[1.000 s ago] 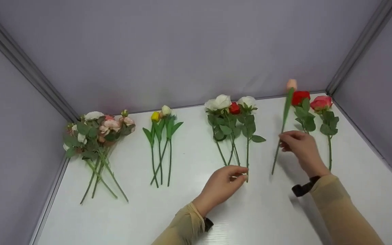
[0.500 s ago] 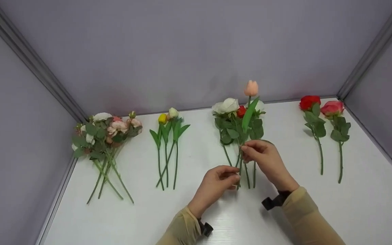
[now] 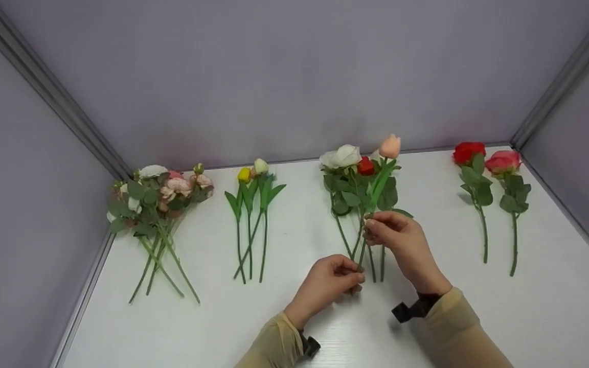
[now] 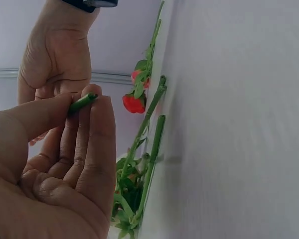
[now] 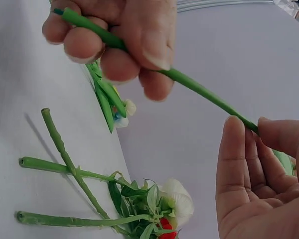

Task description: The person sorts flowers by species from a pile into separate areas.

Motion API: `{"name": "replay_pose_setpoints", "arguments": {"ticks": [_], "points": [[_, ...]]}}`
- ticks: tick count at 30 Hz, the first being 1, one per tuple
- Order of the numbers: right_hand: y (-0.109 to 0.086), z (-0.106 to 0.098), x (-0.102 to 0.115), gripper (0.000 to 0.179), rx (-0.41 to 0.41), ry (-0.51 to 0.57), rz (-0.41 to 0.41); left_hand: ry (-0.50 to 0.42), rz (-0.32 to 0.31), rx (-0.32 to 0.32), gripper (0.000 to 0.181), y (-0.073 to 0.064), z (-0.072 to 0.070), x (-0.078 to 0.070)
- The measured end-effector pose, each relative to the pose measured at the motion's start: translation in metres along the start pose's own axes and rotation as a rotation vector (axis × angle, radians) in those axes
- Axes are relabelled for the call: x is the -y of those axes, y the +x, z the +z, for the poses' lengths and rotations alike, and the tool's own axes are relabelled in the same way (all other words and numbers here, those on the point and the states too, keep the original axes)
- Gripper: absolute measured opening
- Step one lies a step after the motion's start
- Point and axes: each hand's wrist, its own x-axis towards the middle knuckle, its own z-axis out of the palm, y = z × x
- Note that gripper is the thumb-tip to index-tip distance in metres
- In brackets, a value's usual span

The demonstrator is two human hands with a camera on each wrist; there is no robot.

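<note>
A peach tulip (image 3: 390, 146) is held tilted above the table, overlapping the group of white and red roses in the head view. Low on its green stem (image 5: 204, 94), my left hand (image 3: 325, 286) pinches it between thumb and fingers; the cut end pokes out in the left wrist view. Higher up, just under the leaf, my right hand (image 3: 399, 243) pinches the same stem with thumb and fingertips. Behind both hands lie a white rose (image 3: 346, 155) and a small red rose (image 3: 365, 166), their stems crossing on the tabletop.
Several tulips, one a yellow tulip (image 3: 244, 175), lie left of centre on the white table (image 3: 192, 337). A thick bunch of pink and white flowers (image 3: 174, 189) lies at far left. A red rose (image 3: 469, 153) and a pink rose (image 3: 503, 162) lie right. Grey walls enclose the back and sides.
My right hand has carried the peach tulip leftward from beside the right-hand roses to my left hand. My left hand now grips its lower stem, and the tulip head has tipped slightly right.
</note>
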Motion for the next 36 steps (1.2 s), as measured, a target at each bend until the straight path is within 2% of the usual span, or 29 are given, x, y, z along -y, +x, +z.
{"name": "replay_pose_setpoints", "arguments": {"ticks": [12,18,28,32,36], "points": [[-0.006,-0.001,0.003,0.038,-0.017,-0.023,0.027,0.027,0.034,0.03,0.017,0.0,0.002,-0.003],[-0.007,-0.001,0.002,0.036,-0.012,-0.009,0.036,-0.008,0.037,-0.004,0.014,0.0,0.001,-0.002],[-0.008,0.001,-0.002,0.038,0.024,-0.021,0.028,0.043,0.046,-0.057,0.018,-0.001,0.0,-0.004],[-0.007,0.004,-0.005,0.038,0.056,0.001,0.016,0.095,0.066,-0.059,0.014,-0.003,-0.007,-0.005],[-0.007,0.011,-0.011,0.038,0.097,-0.033,0.011,0.152,0.074,-0.088,0.017,-0.005,-0.027,-0.008]]}}
